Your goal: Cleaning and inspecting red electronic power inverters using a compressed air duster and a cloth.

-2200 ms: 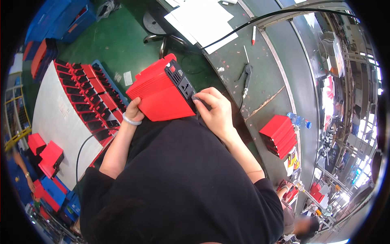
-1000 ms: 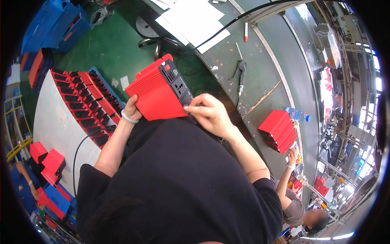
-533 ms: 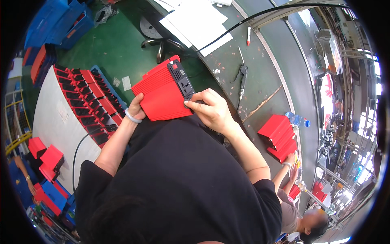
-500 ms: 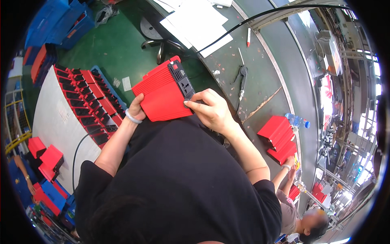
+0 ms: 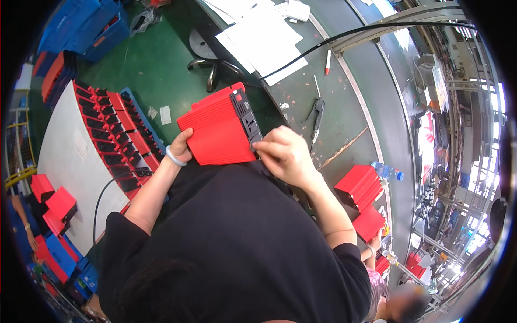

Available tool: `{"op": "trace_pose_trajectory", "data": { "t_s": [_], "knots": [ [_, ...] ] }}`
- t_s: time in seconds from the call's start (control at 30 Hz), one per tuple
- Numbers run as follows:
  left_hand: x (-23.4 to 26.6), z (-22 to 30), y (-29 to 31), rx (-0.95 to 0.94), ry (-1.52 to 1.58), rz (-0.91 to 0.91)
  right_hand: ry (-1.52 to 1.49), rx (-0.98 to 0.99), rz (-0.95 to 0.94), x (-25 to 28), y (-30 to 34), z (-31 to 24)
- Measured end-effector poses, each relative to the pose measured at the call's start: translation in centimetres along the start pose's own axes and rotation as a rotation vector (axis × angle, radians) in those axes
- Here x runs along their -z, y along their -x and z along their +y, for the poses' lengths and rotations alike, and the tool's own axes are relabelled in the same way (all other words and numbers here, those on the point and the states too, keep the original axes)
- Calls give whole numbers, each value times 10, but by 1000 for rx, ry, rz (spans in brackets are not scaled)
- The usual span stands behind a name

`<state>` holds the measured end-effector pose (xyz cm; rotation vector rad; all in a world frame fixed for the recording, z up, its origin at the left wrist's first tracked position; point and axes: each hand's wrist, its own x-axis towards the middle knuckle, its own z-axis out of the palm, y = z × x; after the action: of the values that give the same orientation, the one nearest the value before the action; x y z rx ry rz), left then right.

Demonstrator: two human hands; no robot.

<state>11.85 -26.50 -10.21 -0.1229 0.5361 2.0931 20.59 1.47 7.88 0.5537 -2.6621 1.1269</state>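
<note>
A red ribbed power inverter (image 5: 215, 132) rests at my lap, its black end panel (image 5: 248, 125) with a socket and a red switch turned to the right. Wrapped round its left side is my left hand (image 5: 182, 145), thumb on top of the casing. My right hand (image 5: 285, 156) is closed in a pinch, fingertips touching the near corner of the end panel. Whatever small thing may be between those fingertips is hidden.
On the left, a white table (image 5: 67, 156) bears rows of red-and-black units (image 5: 116, 126). The green workbench (image 5: 301, 86) to the right holds papers (image 5: 264, 40), a marker (image 5: 328, 62), a corded screwdriver (image 5: 318, 110), red inverters (image 5: 360, 185) and a bottle (image 5: 385, 171). A co-worker's hand (image 5: 374, 242) is nearby.
My right fingers have shifted from the near edge of the casing onto the end panel and curled more. The inverter has tilted slightly in my left hand. The whole view has shifted a little.
</note>
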Motion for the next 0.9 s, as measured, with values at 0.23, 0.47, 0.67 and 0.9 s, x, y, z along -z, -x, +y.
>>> {"op": "trace_pose_trajectory", "data": {
  "t_s": [0.23,0.47,0.67,0.9],
  "knots": [
    [-3,-2,-3,2,6,4,46,-111,95,-13,-14,-5],
    [2,-3,3,14,-78,16,-64,-298,-37,-3,-2,-8],
    [-6,-5,3,-6,-6,38,4,-263,66,-12,-12,-7],
    [-4,-2,3,6,-123,39,154,-238,24,-14,-5,-14]
  ]
}}
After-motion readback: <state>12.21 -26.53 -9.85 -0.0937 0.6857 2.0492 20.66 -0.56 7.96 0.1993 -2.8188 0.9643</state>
